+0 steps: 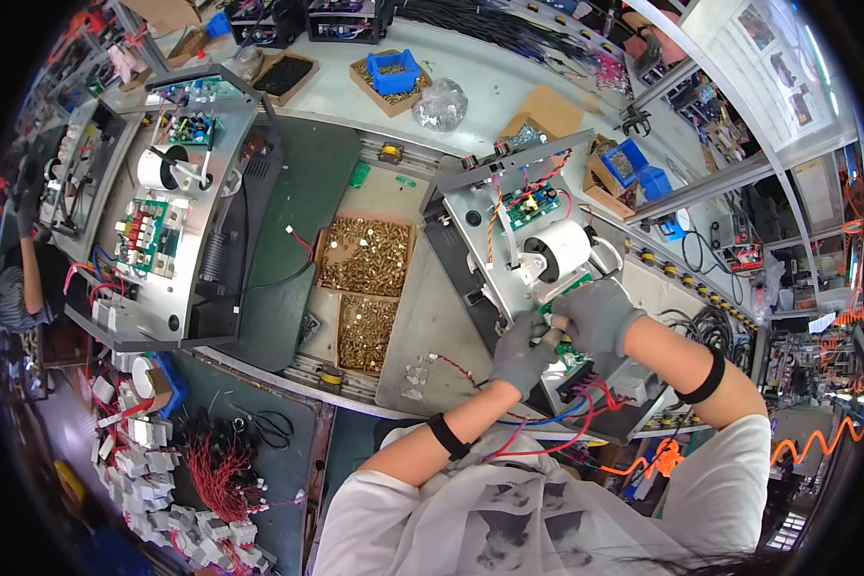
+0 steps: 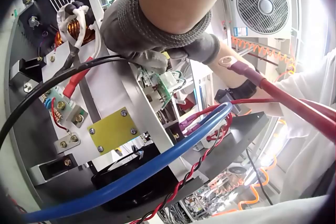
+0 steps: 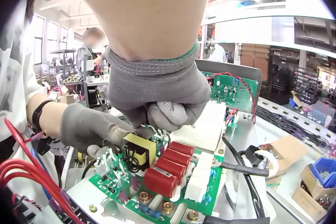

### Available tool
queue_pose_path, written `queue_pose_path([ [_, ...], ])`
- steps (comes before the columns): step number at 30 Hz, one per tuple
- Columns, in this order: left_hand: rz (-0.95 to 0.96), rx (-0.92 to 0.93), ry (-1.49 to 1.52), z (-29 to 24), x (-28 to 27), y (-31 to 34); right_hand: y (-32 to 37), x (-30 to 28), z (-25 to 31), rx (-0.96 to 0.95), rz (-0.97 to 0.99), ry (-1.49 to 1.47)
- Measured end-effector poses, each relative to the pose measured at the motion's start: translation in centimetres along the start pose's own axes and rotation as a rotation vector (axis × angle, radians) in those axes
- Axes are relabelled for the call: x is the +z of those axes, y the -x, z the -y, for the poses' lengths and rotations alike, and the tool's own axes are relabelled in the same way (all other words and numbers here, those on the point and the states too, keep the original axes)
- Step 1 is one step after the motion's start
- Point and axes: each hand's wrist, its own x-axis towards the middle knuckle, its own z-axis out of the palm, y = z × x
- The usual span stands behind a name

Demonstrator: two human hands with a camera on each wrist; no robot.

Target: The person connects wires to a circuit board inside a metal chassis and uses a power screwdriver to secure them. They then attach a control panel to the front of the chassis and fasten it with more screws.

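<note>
Both gloved hands meet over a green circuit board (image 3: 126, 203) inside an open metal chassis (image 1: 475, 245). The right hand (image 1: 595, 315) has curled fingers at thin white leads beside a yellow transformer (image 3: 139, 151); the leads look pinched there. My left hand (image 1: 526, 355) lies close against it, at the board's edge, fingers bent toward the same leads; its fingertips are partly hidden. Red capacitors (image 3: 169, 167) stand on the board beside the transformer. A blue cable (image 2: 157, 169) and a red cable with a ring lug (image 2: 294, 100) cross in front of the left wrist view.
Boxes of brass screws (image 1: 367, 257) sit left of the chassis. A second chassis (image 1: 187, 202) stands farther left, with another person (image 1: 19, 288) beyond. Blue bins (image 1: 624, 161) are at the back right. Red and blue wires (image 1: 586, 408) hang near the front edge.
</note>
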Motion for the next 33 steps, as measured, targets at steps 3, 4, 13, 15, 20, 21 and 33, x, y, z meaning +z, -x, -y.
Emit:
queue_pose_path([
  [3,-0.012,-0.011,-0.001,-0.2,-0.1,0.0,0.0,-0.8,0.1,0.032,0.04,-0.025],
  [4,-0.014,-0.014,-0.012,-0.2,-0.1,0.0,-0.1,-0.7,0.1,0.028,0.044,-0.023],
  [13,0.005,0.211,-0.173,0.9,-0.3,-0.2,-0.8,-0.3,1.0,0.082,0.03,-0.007],
  [15,0.048,0.231,-0.153,1.4,-0.5,-0.4,-1.2,0.0,1.3,0.122,0.065,0.066],
  [20,0.121,0.279,-0.103,1.8,-0.7,-0.5,-1.5,-1.9,2.7,0.124,0.158,0.027],
  [21,0.148,0.273,-0.102,1.8,-0.9,-0.6,-1.5,-2.0,2.7,0.124,0.171,0.01],
  [33,0.03,0.4,-0.444,1.4,-5.7,-1.2,2.3,0.5,-0.7,-0.03,-0.395,-0.237],
])
